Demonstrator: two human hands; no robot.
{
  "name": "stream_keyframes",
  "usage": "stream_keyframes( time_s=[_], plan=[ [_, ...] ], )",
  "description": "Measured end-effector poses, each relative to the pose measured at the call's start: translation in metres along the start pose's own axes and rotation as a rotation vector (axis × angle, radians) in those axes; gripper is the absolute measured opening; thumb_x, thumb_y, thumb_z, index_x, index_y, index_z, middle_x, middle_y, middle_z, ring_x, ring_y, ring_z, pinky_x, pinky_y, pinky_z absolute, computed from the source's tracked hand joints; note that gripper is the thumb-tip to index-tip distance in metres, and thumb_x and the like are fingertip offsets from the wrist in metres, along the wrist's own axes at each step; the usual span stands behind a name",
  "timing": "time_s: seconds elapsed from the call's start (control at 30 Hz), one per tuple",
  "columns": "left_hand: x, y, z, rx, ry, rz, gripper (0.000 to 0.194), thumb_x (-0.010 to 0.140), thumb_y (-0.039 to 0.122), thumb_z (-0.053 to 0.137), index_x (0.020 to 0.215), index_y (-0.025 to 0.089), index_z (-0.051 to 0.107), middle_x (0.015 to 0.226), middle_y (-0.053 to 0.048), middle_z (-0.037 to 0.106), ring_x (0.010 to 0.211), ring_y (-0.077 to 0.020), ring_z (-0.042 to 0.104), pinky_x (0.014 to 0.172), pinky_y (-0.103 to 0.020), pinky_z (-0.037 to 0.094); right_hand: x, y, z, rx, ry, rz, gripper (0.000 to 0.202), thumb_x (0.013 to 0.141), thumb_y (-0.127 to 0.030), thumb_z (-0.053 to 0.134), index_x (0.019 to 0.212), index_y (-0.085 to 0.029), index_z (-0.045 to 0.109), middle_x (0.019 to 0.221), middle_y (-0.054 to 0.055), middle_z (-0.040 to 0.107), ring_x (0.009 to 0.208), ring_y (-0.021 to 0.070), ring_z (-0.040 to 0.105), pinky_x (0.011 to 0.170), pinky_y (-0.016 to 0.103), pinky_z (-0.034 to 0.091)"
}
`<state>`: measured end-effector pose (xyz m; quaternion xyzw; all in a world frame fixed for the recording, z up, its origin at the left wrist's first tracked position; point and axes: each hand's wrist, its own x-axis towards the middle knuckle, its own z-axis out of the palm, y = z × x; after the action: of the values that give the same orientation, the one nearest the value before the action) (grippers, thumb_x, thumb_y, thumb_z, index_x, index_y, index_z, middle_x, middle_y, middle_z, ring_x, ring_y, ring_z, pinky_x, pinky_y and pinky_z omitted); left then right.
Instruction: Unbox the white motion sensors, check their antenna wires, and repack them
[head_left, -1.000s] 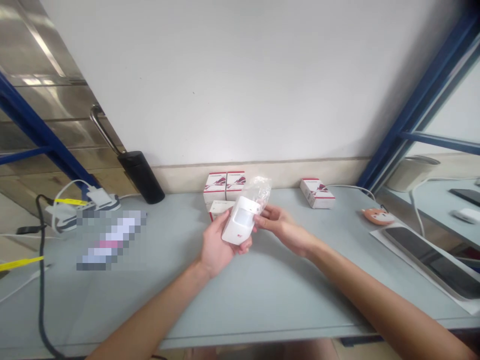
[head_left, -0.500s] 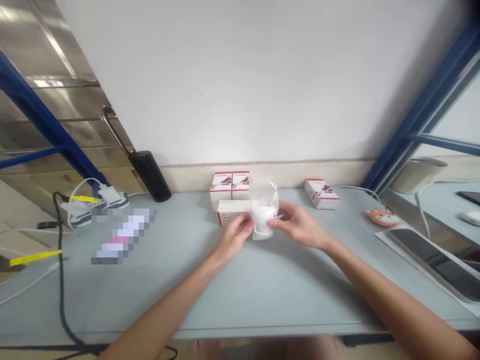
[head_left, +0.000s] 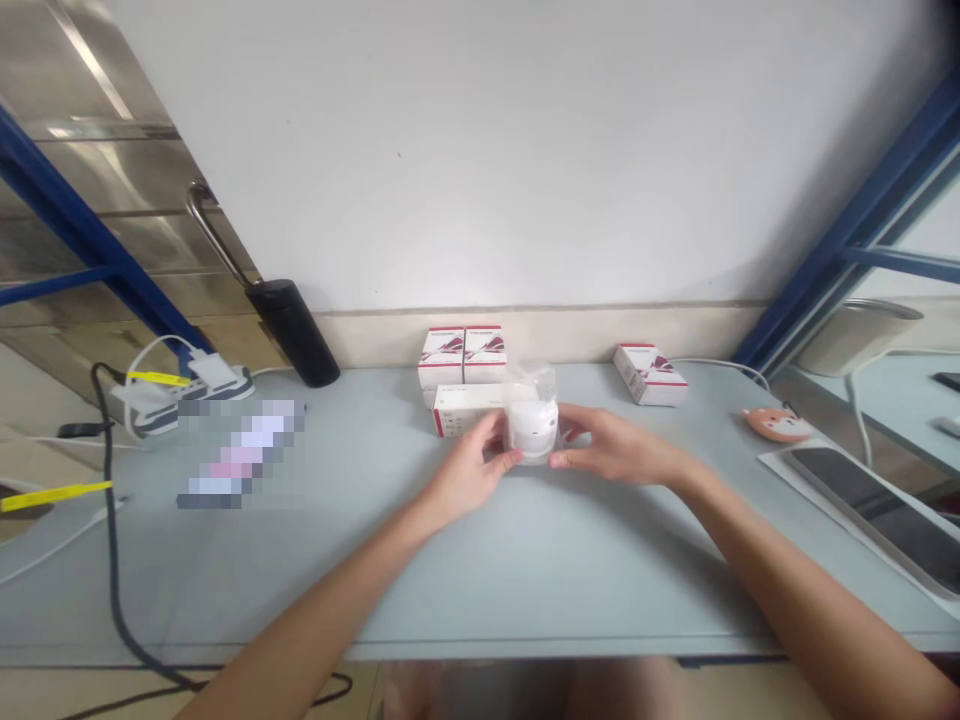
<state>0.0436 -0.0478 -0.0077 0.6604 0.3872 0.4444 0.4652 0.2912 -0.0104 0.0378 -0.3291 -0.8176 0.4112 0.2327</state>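
Between my two hands is a small white rounded device [head_left: 534, 432] in a clear plastic bag, with a few dark spots on its front. The loose top of the bag [head_left: 534, 380] stands up above it. My left hand [head_left: 474, 465] grips its left side, thumb at the lower front. On the other side my right hand [head_left: 611, 447] holds it with thumb and fingers. Just behind and left of the device lies a white box [head_left: 465, 410] with a red edge, partly covered by my left hand and the bag.
Two white-and-red boxes [head_left: 461, 352] stand against the wall, and another box [head_left: 651, 376] is to the right. A black cylinder [head_left: 294, 335], a power strip [head_left: 180, 395] and cables are at the left. An orange animal-shaped item [head_left: 776, 424] and a dark flat slab [head_left: 874, 510] lie right.
The bagged device has turned, so its dark-spotted front faces me, and it sits slightly lower against the boxes. Both hands have shifted their grip around its sides. The camera view has shifted slightly.
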Motion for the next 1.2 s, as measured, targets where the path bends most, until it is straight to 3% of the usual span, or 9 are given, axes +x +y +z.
stream_keyframes(
  time_s=[0.2,0.4,0.53,0.63,0.77,0.87,0.97,1.07,1.2],
  plan=[
    [-0.001,0.008,0.005,-0.102,0.018,0.053,0.074,0.088,0.031,0.083,0.152,0.025,0.047,0.160,-0.016,0.052,0.147,-0.0329,0.052,0.121,-0.048,0.043,0.002,0.005,0.013,-0.069,-0.001,0.030,0.028,0.091,-0.034,0.071,0.117,-0.027,0.076,0.109,0.004,0.080,0.090,0.0264,0.068,0.083,0.039,0.052],
    [0.003,-0.004,0.006,-0.207,-0.001,-0.031,0.063,0.085,0.031,0.087,0.139,0.024,0.055,0.147,-0.017,0.063,0.133,-0.0336,0.064,0.113,-0.050,0.051,0.000,0.007,0.014,-0.134,0.029,0.016,0.038,0.086,-0.045,0.079,0.119,-0.026,0.075,0.113,0.007,0.077,0.090,0.0267,0.065,0.078,0.037,0.049],
    [-0.001,-0.010,0.005,-0.084,0.002,-0.088,0.066,0.082,0.027,0.087,0.141,0.028,0.057,0.147,-0.014,0.064,0.134,-0.0357,0.062,0.115,-0.056,0.047,0.003,0.011,0.016,-0.180,0.012,0.057,0.021,0.089,-0.036,0.073,0.107,-0.026,0.076,0.106,0.006,0.078,0.086,0.0268,0.066,0.077,0.037,0.048],
    [-0.003,-0.007,0.005,-0.045,0.010,-0.071,0.075,0.079,0.028,0.090,0.145,0.030,0.054,0.148,-0.014,0.062,0.140,-0.0369,0.057,0.119,-0.058,0.042,0.005,0.014,0.022,-0.177,0.003,0.036,0.019,0.087,-0.029,0.071,0.106,-0.027,0.076,0.113,0.005,0.079,0.092,0.0287,0.069,0.080,0.038,0.049],
    [-0.003,0.000,0.006,-0.191,-0.002,-0.030,0.095,0.077,0.029,0.092,0.155,0.033,0.039,0.149,-0.014,0.061,0.139,-0.0333,0.058,0.114,-0.050,0.048,0.003,0.013,0.025,-0.211,-0.011,0.047,0.020,0.090,-0.027,0.069,0.108,-0.027,0.075,0.109,0.006,0.080,0.088,0.0280,0.069,0.078,0.037,0.049],
    [-0.001,0.003,0.008,-0.208,0.039,-0.038,0.077,0.082,0.035,0.089,0.148,0.029,0.050,0.143,-0.014,0.065,0.131,-0.0326,0.064,0.108,-0.046,0.052,0.001,0.010,0.022,-0.182,-0.052,0.020,0.027,0.090,-0.029,0.072,0.117,-0.028,0.075,0.116,0.006,0.078,0.095,0.0292,0.070,0.083,0.040,0.052],
    [-0.001,0.004,0.010,-0.077,0.042,-0.052,0.061,0.082,0.038,0.089,0.135,0.026,0.063,0.136,-0.012,0.070,0.125,-0.0333,0.066,0.106,-0.047,0.052,0.000,0.007,0.019,-0.079,-0.005,-0.046,0.048,0.083,-0.039,0.083,0.129,-0.029,0.072,0.133,0.007,0.074,0.110,0.0327,0.069,0.093,0.044,0.054],
    [-0.002,0.006,0.010,-0.014,0.014,-0.061,0.067,0.077,0.035,0.092,0.137,0.027,0.063,0.136,-0.011,0.071,0.124,-0.0352,0.067,0.105,-0.050,0.052,0.001,0.008,0.019,-0.033,0.005,-0.021,0.050,0.084,-0.043,0.083,0.131,-0.029,0.071,0.132,0.007,0.075,0.109,0.0327,0.070,0.090,0.043,0.055],
    [-0.003,0.006,0.008,-0.066,-0.009,-0.067,0.076,0.073,0.032,0.095,0.140,0.028,0.060,0.139,-0.012,0.069,0.125,-0.0358,0.066,0.103,-0.049,0.054,0.003,0.013,0.026,-0.114,-0.028,0.027,0.040,0.086,-0.032,0.078,0.125,-0.030,0.073,0.121,0.006,0.079,0.104,0.0331,0.072,0.088,0.043,0.054]
  ],
)
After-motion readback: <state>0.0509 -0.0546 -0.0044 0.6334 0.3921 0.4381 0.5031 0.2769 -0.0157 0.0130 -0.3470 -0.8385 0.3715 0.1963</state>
